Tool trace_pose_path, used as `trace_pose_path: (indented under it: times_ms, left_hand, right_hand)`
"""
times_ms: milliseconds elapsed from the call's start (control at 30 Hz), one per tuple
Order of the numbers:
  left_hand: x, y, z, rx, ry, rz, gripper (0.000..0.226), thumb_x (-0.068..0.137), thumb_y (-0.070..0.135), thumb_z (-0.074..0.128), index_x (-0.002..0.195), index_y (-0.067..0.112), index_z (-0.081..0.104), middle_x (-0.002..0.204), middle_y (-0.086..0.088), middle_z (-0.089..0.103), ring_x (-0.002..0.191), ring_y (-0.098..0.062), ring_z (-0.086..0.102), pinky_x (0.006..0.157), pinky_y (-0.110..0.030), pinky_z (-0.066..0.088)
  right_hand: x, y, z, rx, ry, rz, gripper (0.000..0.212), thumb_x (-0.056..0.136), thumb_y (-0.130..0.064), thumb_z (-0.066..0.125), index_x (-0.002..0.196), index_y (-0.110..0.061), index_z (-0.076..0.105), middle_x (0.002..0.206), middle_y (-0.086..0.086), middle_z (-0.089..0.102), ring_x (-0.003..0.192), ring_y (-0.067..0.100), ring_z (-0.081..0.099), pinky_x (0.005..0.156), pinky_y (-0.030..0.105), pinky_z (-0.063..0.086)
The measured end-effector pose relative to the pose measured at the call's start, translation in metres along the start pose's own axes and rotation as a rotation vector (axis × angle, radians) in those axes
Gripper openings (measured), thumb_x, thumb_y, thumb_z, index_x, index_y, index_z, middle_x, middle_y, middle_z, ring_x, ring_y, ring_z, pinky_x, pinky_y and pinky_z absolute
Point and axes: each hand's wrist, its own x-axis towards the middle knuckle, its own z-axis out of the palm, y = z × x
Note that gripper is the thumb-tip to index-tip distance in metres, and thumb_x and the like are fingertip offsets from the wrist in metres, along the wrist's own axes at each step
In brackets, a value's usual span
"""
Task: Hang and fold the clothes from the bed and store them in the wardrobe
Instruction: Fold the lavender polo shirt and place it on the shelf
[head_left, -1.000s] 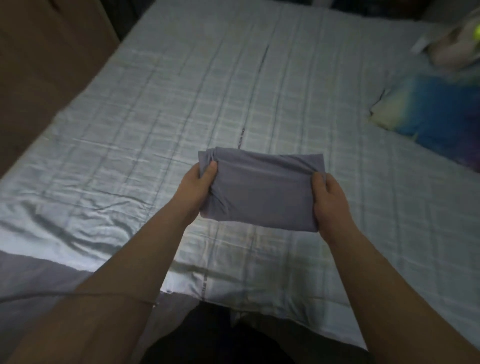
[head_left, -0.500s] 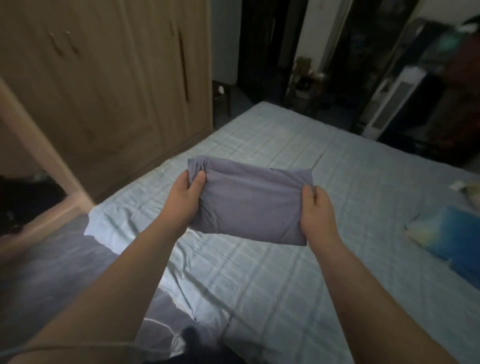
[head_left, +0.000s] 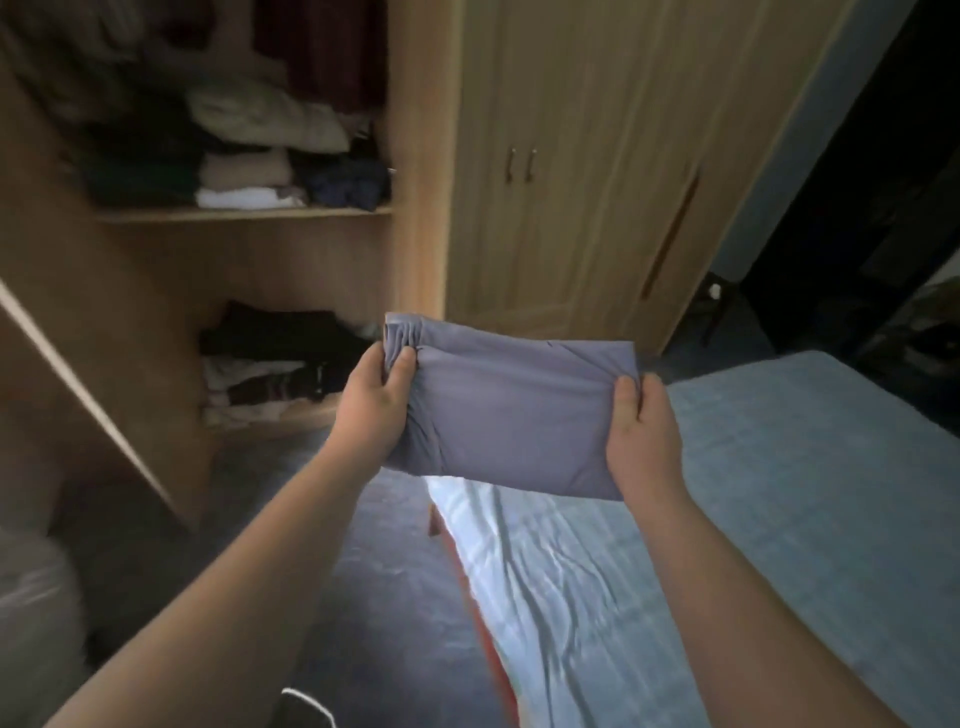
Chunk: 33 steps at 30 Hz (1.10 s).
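A folded grey-purple garment (head_left: 506, 405) is held up in the air between both hands, in front of the wardrobe. My left hand (head_left: 376, 405) grips its left edge, thumb on top near the bunched corner. Its right edge is gripped by my right hand (head_left: 641, 431). The open wardrobe section (head_left: 244, 213) at the left has two shelves stacked with folded clothes. The bed (head_left: 779, 493) with its pale blue checked sheet lies at the lower right.
An open wardrobe door (head_left: 78, 374) juts out at the left. Closed wardrobe doors (head_left: 571, 156) with small handles stand behind the garment. Dark carpet (head_left: 374, 597) runs between bed and wardrobe. A pale bundle (head_left: 31, 613) sits at the lower left.
The view has swung left from the bed to the open wardrobe. Both hands keep the same grip on the folded garment, now lifted off the bed and facing the shelves.
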Motion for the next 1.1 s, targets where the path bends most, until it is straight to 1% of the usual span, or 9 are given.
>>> trace_pose_path:
  times_ms: [67,167,300,433,567,667,767,900,1100]
  left_hand:
    - [0.035,-0.015,-0.05,0.04,0.075,-0.009,0.02,0.101,0.041,0.047,0.093,0.028,0.06,0.084,0.013,0.065,0.076,0.009,0.058,0.06,-0.005,0.037]
    - [0.083,-0.036,-0.12,0.087,0.192,-0.014,0.023,0.101,0.037,0.048,0.097,0.018,0.06,0.089,0.003,0.065,0.077,0.002,0.057,0.067,-0.009,0.041]
    - [0.133,-0.06,-0.193,0.125,0.31,-0.038,0.02,0.102,0.036,0.047,0.092,0.024,0.06,0.087,0.009,0.064,0.077,0.007,0.057,0.07,-0.01,0.042]
    - [0.178,-0.08,-0.239,0.169,0.39,-0.073,0.023,0.102,0.038,0.046,0.096,0.02,0.059,0.09,0.007,0.065,0.079,0.006,0.057,0.07,-0.012,0.041]
    - [0.229,-0.1,-0.255,0.197,0.447,-0.087,0.022,0.101,0.037,0.047,0.095,0.02,0.059,0.088,0.009,0.064,0.077,0.006,0.057,0.066,-0.006,0.04]
    - [0.278,-0.113,-0.254,0.215,0.479,-0.084,0.024,0.101,0.037,0.047,0.096,0.016,0.058,0.09,0.002,0.065,0.081,-0.003,0.059,0.073,-0.019,0.044]
    - [0.336,-0.127,-0.247,0.224,0.516,-0.1,0.032,0.101,0.04,0.046,0.096,0.009,0.055,0.088,-0.006,0.062,0.077,-0.015,0.056,0.07,-0.027,0.044]
    - [0.421,-0.135,-0.238,0.298,0.592,-0.141,0.036,0.102,0.04,0.045,0.08,0.012,0.044,0.071,0.002,0.047,0.06,-0.004,0.044,0.057,-0.026,0.035]
    - [0.534,-0.14,-0.24,0.321,0.653,-0.126,0.032,0.103,0.041,0.043,0.077,0.023,0.041,0.069,0.004,0.045,0.054,0.006,0.046,0.052,-0.018,0.035]
  right_hand:
    - [0.02,-0.031,0.062,0.036,-0.072,-0.043,0.037,0.105,-0.037,0.036,0.111,-0.004,0.054,0.113,0.015,0.062,0.105,0.029,0.057,0.081,0.032,0.039]
    - [0.041,-0.076,0.149,0.083,-0.141,-0.092,0.038,0.105,-0.035,0.037,0.112,-0.002,0.054,0.114,0.019,0.061,0.105,0.031,0.057,0.077,0.028,0.033]
    - [0.061,-0.131,0.247,0.172,-0.184,-0.163,0.024,0.104,-0.027,0.043,0.086,-0.012,0.047,0.074,-0.005,0.053,0.073,0.016,0.043,0.064,0.029,0.022]
    - [0.085,-0.162,0.322,0.219,-0.268,-0.17,0.026,0.103,-0.03,0.043,0.084,-0.013,0.046,0.068,-0.01,0.05,0.061,0.011,0.037,0.058,0.034,0.018]
    - [0.124,-0.175,0.383,0.223,-0.343,-0.193,0.027,0.104,-0.036,0.04,0.086,-0.016,0.046,0.072,-0.009,0.053,0.061,0.007,0.045,0.058,0.035,0.023]
    - [0.164,-0.178,0.424,0.204,-0.351,-0.219,0.027,0.104,-0.037,0.038,0.085,-0.019,0.045,0.072,-0.011,0.051,0.065,-0.007,0.05,0.054,0.024,0.03]
    - [0.215,-0.18,0.468,0.22,-0.385,-0.234,0.028,0.104,-0.038,0.038,0.088,-0.017,0.047,0.074,-0.012,0.051,0.067,0.005,0.049,0.059,0.031,0.032]
    - [0.292,-0.194,0.523,0.25,-0.432,-0.248,0.028,0.104,-0.038,0.038,0.091,-0.016,0.049,0.076,-0.011,0.051,0.072,0.018,0.051,0.065,0.033,0.033]
    - [0.384,-0.225,0.6,0.226,-0.44,-0.299,0.026,0.105,-0.039,0.036,0.092,-0.02,0.048,0.072,-0.008,0.05,0.066,-0.006,0.052,0.056,0.009,0.032]
